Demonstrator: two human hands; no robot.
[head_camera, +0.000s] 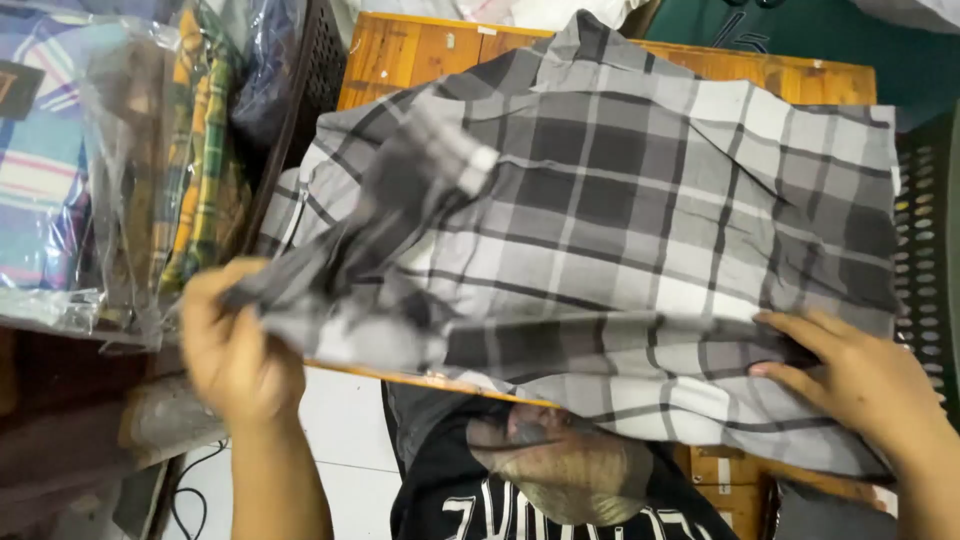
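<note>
- Nearest to us, our left hand (235, 345) is closed in a fist around a bunched, blurred fold of the grey plaid shirt (610, 210), apparently a sleeve or side edge, which it lifts off the surface.
- Our right hand (860, 380) lies flat and open, fingers stretched leftward, pressing the shirt's near hem down; it pins the cloth but grips nothing.
- The shirt spreads away from both hands, covering most of the wooden table (400, 50), its collar at the far edge and its near hem hanging over the side closest to us.
- To do this fold well, in our judgement, the right palm should keep the body of the shirt from sliding while the left carries its fold across in one smooth sweep, laid straight along the plaid lines so that no creases get trapped.
- Just beyond the left hand, and to its outer side, sits a stack of bagged shirts (110, 170) in clear plastic, some yellow-green check, some striped.
- Farther out, past the right hand, a dark perforated crate (925, 230) stands beside the table.
</note>
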